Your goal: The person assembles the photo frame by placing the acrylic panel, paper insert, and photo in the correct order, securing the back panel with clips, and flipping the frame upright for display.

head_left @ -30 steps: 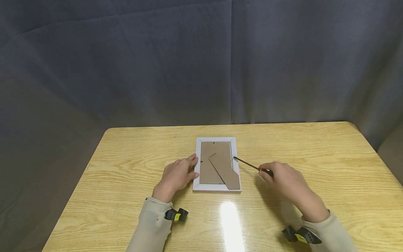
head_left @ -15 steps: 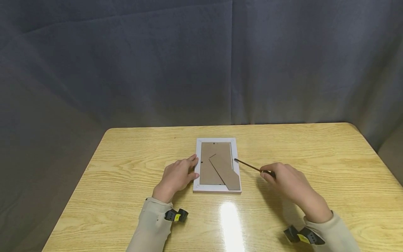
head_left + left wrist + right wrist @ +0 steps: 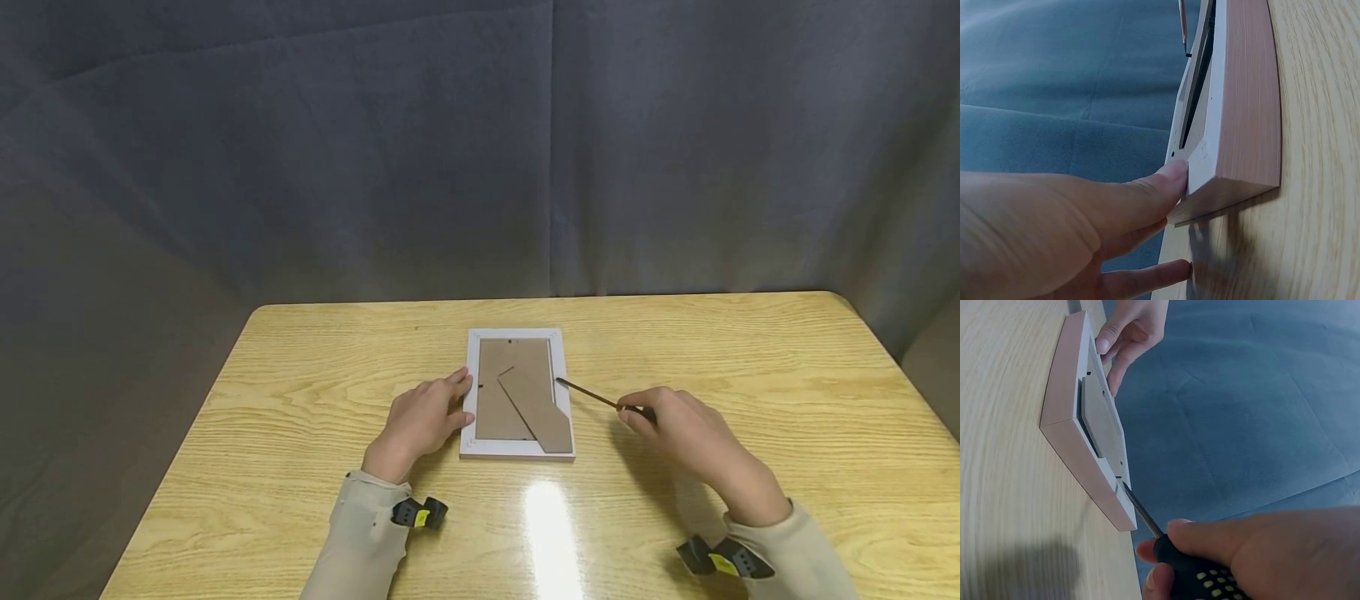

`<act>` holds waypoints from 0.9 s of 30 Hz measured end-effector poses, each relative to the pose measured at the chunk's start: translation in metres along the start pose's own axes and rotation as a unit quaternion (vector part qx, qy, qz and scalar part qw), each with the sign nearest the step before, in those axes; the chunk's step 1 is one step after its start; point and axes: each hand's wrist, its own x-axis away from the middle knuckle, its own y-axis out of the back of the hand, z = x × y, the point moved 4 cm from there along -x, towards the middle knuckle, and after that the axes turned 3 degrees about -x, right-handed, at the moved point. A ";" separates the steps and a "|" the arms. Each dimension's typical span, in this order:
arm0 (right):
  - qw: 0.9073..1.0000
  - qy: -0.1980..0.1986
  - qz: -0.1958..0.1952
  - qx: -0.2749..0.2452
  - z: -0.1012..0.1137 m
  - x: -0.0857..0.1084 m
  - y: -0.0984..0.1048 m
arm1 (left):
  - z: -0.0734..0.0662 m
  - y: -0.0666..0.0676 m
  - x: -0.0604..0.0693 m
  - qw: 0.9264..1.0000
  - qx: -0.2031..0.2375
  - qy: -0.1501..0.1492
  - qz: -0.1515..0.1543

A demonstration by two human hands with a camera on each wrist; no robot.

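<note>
A picture frame [image 3: 517, 447] lies face down on the table, its brown backing board [image 3: 514, 358] and stand leg [image 3: 553, 432] uppermost. My left hand [image 3: 420, 421] rests along the left border, fingers fairly straight; in the left wrist view the thumb [image 3: 1172, 178] touches the white back rim near a corner. My right hand [image 3: 686, 437] grips the dark handle of a screwdriver [image 3: 592, 393]. Its shaft reaches left to the frame's right border. In the right wrist view the screwdriver tip sits at the inner edge of that border, by a small dark fastener [image 3: 1119, 477].
The wood-grain table [image 3: 315, 358] extends around the picture frame on all sides. A dark grey-blue curtain [image 3: 405, 167] hangs behind the table and at its sides. Bright glare [image 3: 551, 533] lies on the near tabletop.
The screwdriver tip shifted slightly right and toward me, then slightly back left against the right border. My right hand moved with it. The left hand and picture frame look nearly unchanged.
</note>
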 end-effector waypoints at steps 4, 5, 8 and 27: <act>1.000 0.003 0.004 -0.012 0.000 -0.002 -0.004 | -0.001 0.001 0.000 1.000 0.000 0.000 0.000; 1.000 0.003 0.008 -0.018 0.000 -0.002 -0.005 | -0.001 0.001 0.001 1.000 0.000 0.000 0.000; 0.999 0.000 0.019 -0.031 0.000 -0.003 -0.008 | -0.001 0.001 0.001 1.000 0.003 0.003 0.003; 0.998 -0.001 0.041 -0.037 0.012 -0.002 -0.020 | 0.002 0.000 0.000 1.000 0.019 0.001 0.011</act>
